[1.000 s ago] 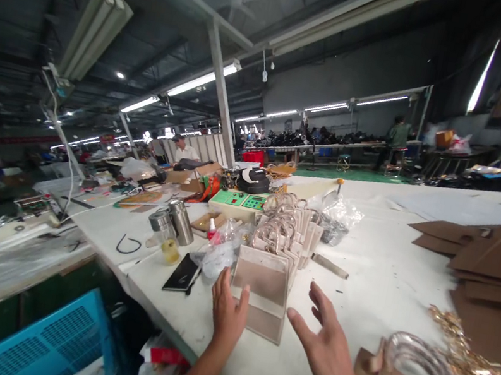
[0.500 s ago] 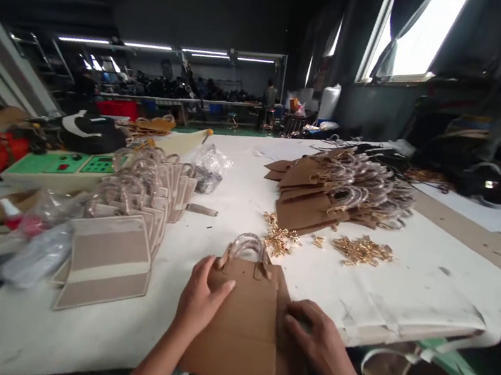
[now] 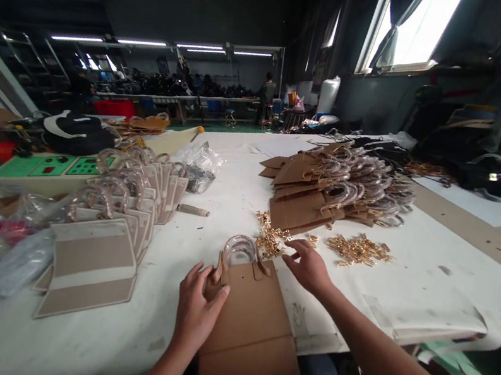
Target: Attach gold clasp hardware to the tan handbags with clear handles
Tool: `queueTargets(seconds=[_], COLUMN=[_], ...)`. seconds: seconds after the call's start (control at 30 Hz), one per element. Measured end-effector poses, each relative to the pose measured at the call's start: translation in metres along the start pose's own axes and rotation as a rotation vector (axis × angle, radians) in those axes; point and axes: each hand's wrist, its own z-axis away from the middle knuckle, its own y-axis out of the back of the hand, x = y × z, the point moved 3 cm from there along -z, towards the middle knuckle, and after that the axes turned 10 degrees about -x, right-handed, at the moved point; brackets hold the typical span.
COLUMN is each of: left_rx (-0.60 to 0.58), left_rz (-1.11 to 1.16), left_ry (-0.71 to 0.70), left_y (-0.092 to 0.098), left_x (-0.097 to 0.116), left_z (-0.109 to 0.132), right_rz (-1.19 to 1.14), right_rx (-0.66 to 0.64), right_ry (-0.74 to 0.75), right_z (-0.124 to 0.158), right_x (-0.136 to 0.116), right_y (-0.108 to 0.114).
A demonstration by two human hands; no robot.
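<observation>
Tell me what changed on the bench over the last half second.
The right hand left the brown bag panel and reached forward to the small heap of gold fittings beside the clear handle. The left hand slid slightly back but stays pressed on the panel's upper left corner. The finished bags, the far stack of panels and the table stayed put.
</observation>
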Motion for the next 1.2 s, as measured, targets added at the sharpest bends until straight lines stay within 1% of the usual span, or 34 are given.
queueTargets(seconds=[0.07, 0.1, 0.13, 0.2, 0.23, 0.27, 0.33, 0.4, 0.43, 0.5, 0.57, 0.6, 0.67, 0.73, 0.8, 0.87, 0.9, 0.97, 1.1, 1.2], left_rx=[-0.02, -0.016, 0.01, 0.098, 0.119, 0.101, -0.032, -0.183, -0.235, -0.274, -0.271, -0.262, -0.27, -0.315, -0.374, -0.425, -0.441, -0.453, -0.469, -0.475], left_rz=[-0.064, -0.081, -0.09, -0.081, -0.052, 0.0, 0.149, 0.291, 0.333, 0.366, 0.384, 0.399, 0.442, 0.525, 0.677, 0.842, 0.898, 0.94, 0.961, 0.986], left_ry=[-0.032, -0.054, -0.085, -0.158, -0.186, -0.203, -0.212, -0.23, -0.253, -0.314, -0.334, -0.315, -0.233, -0.133, -0.053, 0.008, 0.028, 0.056, 0.076, 0.097], left_y=[0.004, 0.008, 0.012, 0.022, 0.026, 0.029, 0.029, 0.025, 0.022, 0.019, 0.018, 0.02, 0.023, 0.027, 0.029, 0.031, 0.033, 0.036, 0.043, 0.042], left_x=[0.004, 0.008, 0.013, 0.027, 0.035, 0.043, 0.058, 0.072, 0.078, 0.086, 0.086, 0.084, 0.076, 0.068, 0.064, 0.064, 0.065, 0.067, 0.07, 0.069], left_z=[-0.007, -0.009, -0.01, -0.005, -0.001, 0.004, 0.013, 0.022, 0.026, 0.033, 0.039, 0.042, 0.048, 0.054, 0.06, 0.064, 0.066, 0.067, 0.065, 0.068], right_rz=[0.029, 0.026, 0.021, -0.005, -0.016, -0.041, -0.165, -0.447, -0.595, -0.85, -0.986, -1.012, -1.019, -1.028, -1.028, -0.999, -0.978, -0.928, -0.809, -0.635], right_rx=[-0.033, -0.036, -0.035, -0.024, -0.018, -0.015, -0.031, -0.088, -0.127, -0.225, -0.289, -0.31, -0.364, -0.451, -0.506, -0.516, -0.515, -0.494, -0.382, -0.337], right_ry=[-0.005, -0.008, -0.011, -0.012, -0.012, -0.013, -0.013, -0.008, -0.002, -0.012, -0.056, -0.078, -0.101, -0.095, -0.082, -0.068, -0.058, -0.044, -0.047, 0.037], right_z=[-0.021, -0.027, -0.03, -0.025, -0.019, -0.009, 0.014, 0.039, 0.051, 0.071, 0.086, 0.092, 0.099, 0.104, 0.105, 0.105, 0.105, 0.104, 0.102, 0.102], right_x=[0.006, 0.007, 0.008, 0.004, -0.001, -0.008, -0.028, -0.054, -0.068, -0.092, -0.108, -0.113, -0.12, -0.126, -0.131, -0.134, -0.135, -0.133, -0.125, -0.123], right_y=[-0.006, -0.008, -0.009, -0.006, -0.003, 0.0, 0.003, -0.002, -0.007, -0.021, -0.033, -0.038, -0.043, -0.043, -0.04, -0.038, -0.037, -0.039, -0.043, -0.042])
